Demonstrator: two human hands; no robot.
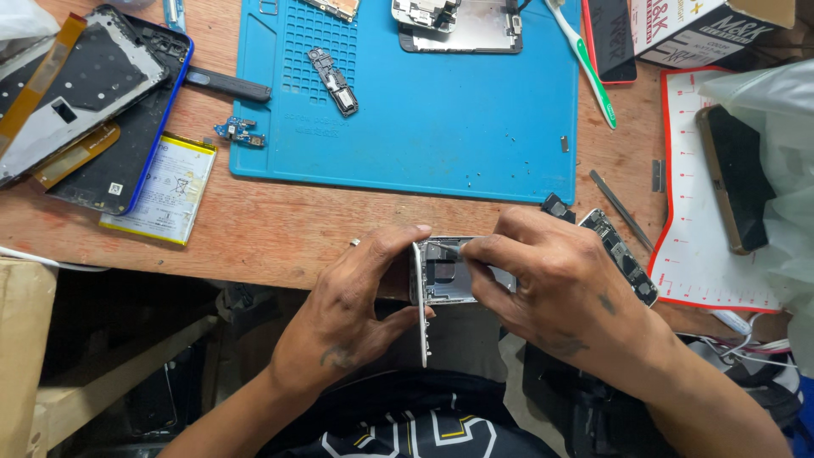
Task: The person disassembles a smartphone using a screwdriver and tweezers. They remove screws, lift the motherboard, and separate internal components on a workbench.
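Left hand [352,309] fingers clamp the white, opened phone frame [441,276], held on edge above the wooden table [280,225] rim, near the body. Right hand [555,288] fingers pinch a thin metal tool [448,248] against the frame's inner parts; tool mostly hidden. Frame's right half covered by right hand. Blue silicone work mat [441,119] lies beyond.

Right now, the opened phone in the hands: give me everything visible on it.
The opened phone is a white-edged frame with its back off, grey metal shielding and dark parts exposed inside. It is held tilted on edge above the wooden bench's near edge. The left hand grips its left side; the right hand covers its right part, fingertips pinching at the upper interior. Whether they hold a tool is unclear.
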